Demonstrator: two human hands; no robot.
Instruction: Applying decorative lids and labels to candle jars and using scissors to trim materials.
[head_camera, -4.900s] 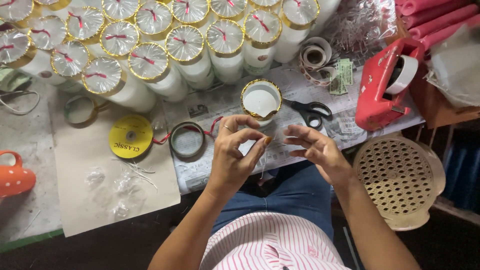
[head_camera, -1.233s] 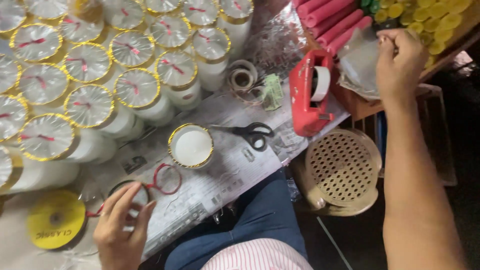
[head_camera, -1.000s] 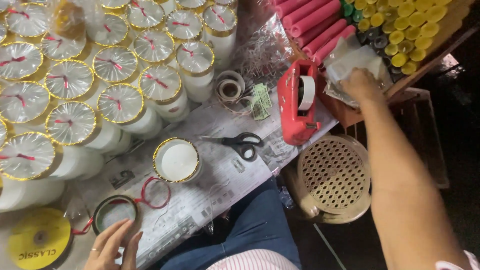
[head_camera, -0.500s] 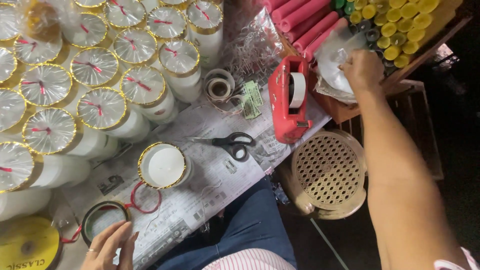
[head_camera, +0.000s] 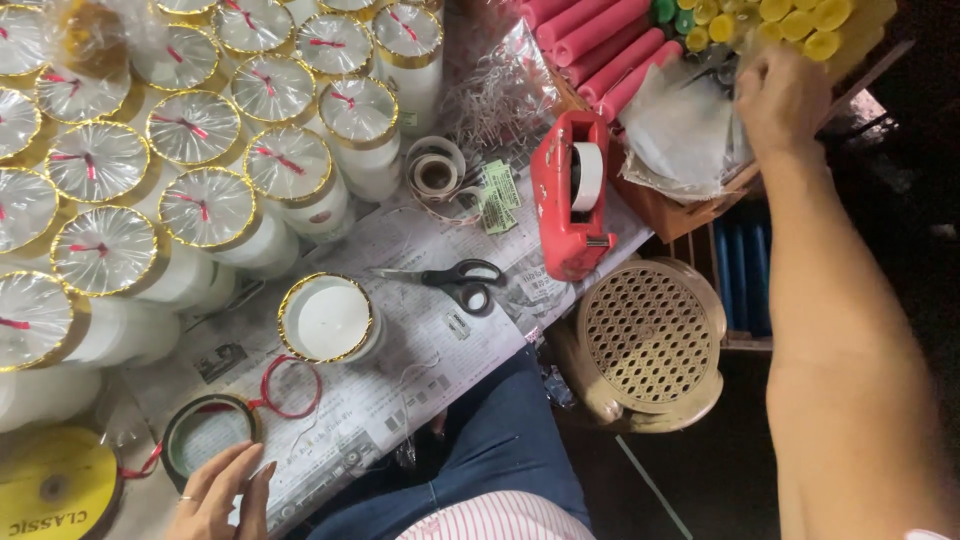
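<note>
My right hand (head_camera: 785, 95) reaches far out to the upper right, fingers closed on the edge of a clear plastic sheet (head_camera: 680, 130) from a stack in a wooden tray. My left hand (head_camera: 220, 495) lies flat with fingers apart at the table's near edge, just below a dark ring-shaped spool (head_camera: 205, 450) with red ribbon (head_camera: 290, 385) looping off it. An uncovered white candle in a gold-rimmed jar (head_camera: 325, 320) stands on newspaper between the two hands.
Many wrapped gold-rimmed candles (head_camera: 200, 150) fill the upper left. Black scissors (head_camera: 455, 280), a red tape dispenser (head_camera: 570, 195), small tape rolls (head_camera: 435, 170) and a yellow spool (head_camera: 50, 485) lie about. A tan perforated stool (head_camera: 650, 340) stands beside my knee. Pink rods (head_camera: 600, 40) and yellow caps (head_camera: 790, 20) sit at the back right.
Both hands left the spot in front of the candle. My right hand reached to the plastic stack and has lifted up and right; my left hand dropped beside the ribbon spool.
</note>
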